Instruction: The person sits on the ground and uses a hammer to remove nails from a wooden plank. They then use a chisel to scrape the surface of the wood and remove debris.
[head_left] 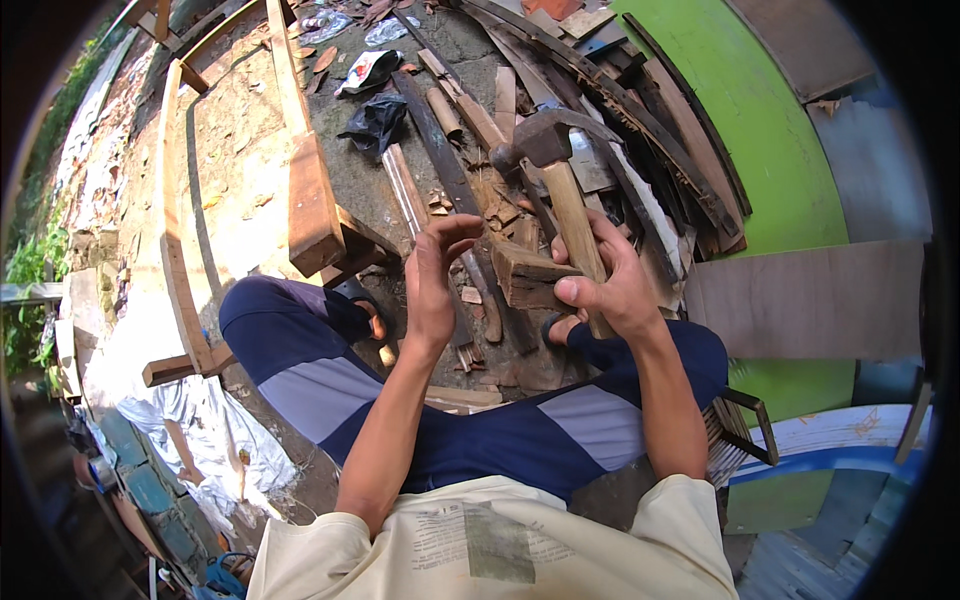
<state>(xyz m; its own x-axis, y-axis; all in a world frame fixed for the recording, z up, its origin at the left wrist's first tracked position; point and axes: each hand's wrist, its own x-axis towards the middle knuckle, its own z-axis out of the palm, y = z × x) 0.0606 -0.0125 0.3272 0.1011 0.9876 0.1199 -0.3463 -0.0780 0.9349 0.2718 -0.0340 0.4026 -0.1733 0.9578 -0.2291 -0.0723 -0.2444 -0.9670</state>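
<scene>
My right hand (625, 285) grips the wooden handle of a claw hammer (570, 210), its dark metal head pointing up and away from me. The same hand pinches a short, rough brown wood block (530, 275) against the handle with the thumb. Left of the block, my left hand (437, 270) is raised with its fingers apart and slightly curled. Nothing is in it, and a small gap separates it from the block. Beneath both hands, between my feet, lie wood strips, chips and a long dark plank (440, 145).
A wooden frame (315, 200) stands on the left in sunlight. White cloth (210, 450) lies at the lower left. Scrap boards (650, 130) are heaped at the far right beside a green panel (770, 120). A black plastic bag (375, 122) sits on the ground ahead.
</scene>
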